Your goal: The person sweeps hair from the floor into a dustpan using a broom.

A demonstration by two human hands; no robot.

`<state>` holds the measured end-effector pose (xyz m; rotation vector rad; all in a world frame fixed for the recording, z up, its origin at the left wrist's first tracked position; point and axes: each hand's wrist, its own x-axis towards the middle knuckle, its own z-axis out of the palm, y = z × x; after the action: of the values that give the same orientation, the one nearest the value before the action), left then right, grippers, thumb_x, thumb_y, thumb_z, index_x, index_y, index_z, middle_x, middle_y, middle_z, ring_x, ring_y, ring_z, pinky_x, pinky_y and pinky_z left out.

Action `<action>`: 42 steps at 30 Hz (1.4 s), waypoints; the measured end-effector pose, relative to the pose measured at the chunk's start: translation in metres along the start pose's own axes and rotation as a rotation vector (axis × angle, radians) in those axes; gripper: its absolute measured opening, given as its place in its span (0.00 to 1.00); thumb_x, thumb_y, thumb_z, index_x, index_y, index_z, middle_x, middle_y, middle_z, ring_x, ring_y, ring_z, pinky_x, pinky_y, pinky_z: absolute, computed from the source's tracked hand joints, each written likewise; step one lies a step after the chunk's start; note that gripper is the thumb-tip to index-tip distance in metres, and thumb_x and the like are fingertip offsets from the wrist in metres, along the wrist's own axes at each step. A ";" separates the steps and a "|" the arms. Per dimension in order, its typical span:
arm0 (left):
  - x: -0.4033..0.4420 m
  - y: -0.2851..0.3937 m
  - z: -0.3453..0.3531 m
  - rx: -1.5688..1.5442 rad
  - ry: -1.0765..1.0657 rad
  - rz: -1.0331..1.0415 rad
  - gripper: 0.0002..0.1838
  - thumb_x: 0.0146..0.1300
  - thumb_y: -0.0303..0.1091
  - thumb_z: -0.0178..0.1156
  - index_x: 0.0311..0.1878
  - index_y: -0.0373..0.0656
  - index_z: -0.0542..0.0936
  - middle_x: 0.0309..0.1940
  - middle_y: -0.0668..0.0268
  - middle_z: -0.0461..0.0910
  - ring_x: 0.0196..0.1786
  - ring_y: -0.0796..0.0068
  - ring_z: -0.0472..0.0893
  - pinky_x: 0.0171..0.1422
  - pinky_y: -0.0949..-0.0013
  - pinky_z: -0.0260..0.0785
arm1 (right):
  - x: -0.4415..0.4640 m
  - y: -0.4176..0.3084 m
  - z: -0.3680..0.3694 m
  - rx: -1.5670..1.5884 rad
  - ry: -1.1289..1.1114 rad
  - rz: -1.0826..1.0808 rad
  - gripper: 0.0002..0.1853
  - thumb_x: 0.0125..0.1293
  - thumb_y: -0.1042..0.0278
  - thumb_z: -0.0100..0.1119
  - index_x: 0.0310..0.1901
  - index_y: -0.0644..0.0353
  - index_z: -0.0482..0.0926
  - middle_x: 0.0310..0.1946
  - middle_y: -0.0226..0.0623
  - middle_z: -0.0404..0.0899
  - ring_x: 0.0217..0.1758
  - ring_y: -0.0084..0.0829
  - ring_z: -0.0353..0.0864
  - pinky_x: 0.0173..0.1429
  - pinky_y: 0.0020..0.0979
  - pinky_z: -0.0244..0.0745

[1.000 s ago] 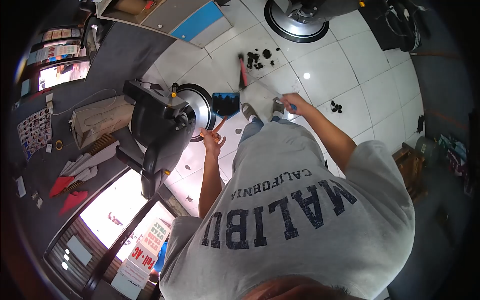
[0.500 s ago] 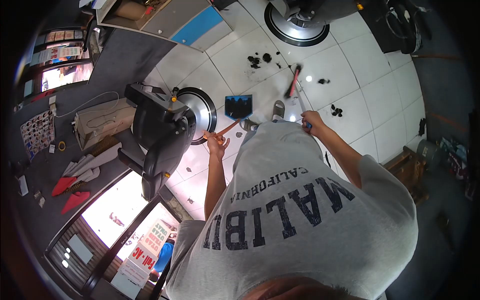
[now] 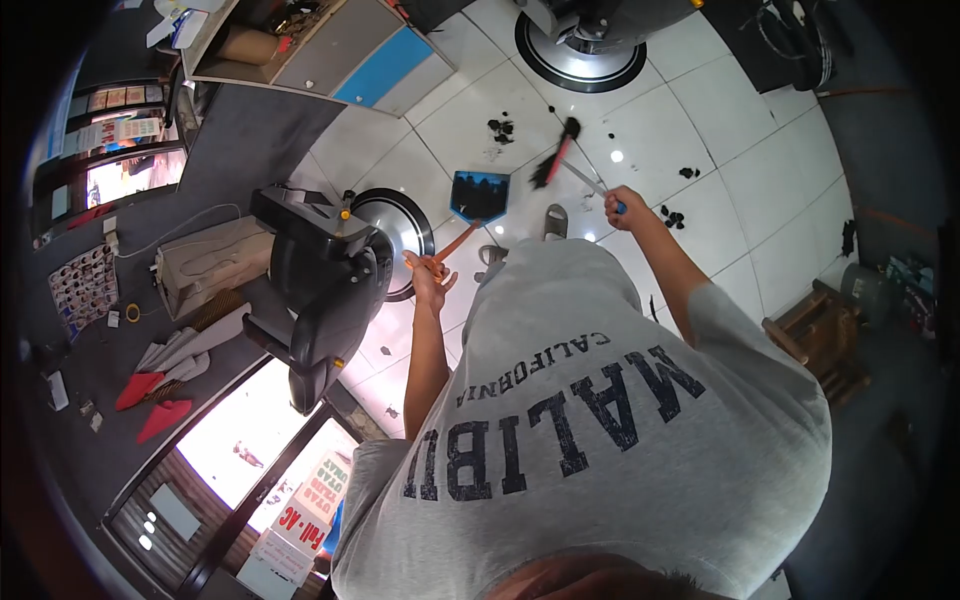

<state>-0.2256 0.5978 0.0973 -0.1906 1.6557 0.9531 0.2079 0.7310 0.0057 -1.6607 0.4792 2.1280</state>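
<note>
Swinging back nearer the dustpan [image 3: 480,197], the broom [image 3: 557,158] is clamped in the right hand [image 3: 622,206]; the left hand [image 3: 428,282] grips the dustpan's handle, dark clumps [image 3: 505,128] still lying beyond the pan.

Pale tiled floor [image 3: 740,215], dark walls, black swivel chairs [image 3: 325,275].

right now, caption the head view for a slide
Left hand holds blue-edged dustpan, right hand red-and-black broom, above white tiled floor
</note>
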 end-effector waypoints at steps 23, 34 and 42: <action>-0.005 -0.009 -0.005 0.083 0.018 -0.001 0.35 0.62 0.79 0.35 0.39 0.53 0.65 0.20 0.72 0.66 0.25 0.74 0.69 0.51 0.52 0.73 | 0.040 0.011 0.084 -0.350 -0.014 -0.244 0.14 0.62 0.67 0.58 0.21 0.52 0.68 0.15 0.27 0.69 0.12 0.19 0.64 0.15 0.26 0.54; 0.017 -0.042 -0.005 0.001 0.027 -0.012 0.33 0.64 0.77 0.36 0.38 0.53 0.65 0.20 0.70 0.67 0.26 0.72 0.69 0.54 0.48 0.71 | -0.082 0.103 -0.075 -0.640 0.265 -0.541 0.31 0.64 0.68 0.56 0.71 0.57 0.65 0.18 0.31 0.70 0.11 0.22 0.63 0.15 0.28 0.57; 0.032 -0.021 0.015 0.100 -0.037 -0.006 0.36 0.65 0.76 0.34 0.43 0.48 0.64 0.20 0.69 0.66 0.23 0.74 0.69 0.49 0.53 0.74 | -0.110 0.135 -0.101 0.132 0.191 -0.173 0.04 0.65 0.67 0.53 0.36 0.55 0.75 0.16 0.26 0.65 0.12 0.20 0.62 0.13 0.25 0.47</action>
<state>-0.2131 0.6051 0.0585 -0.1095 1.6633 0.8624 0.2481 0.5536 0.0921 -1.7697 0.5008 1.7859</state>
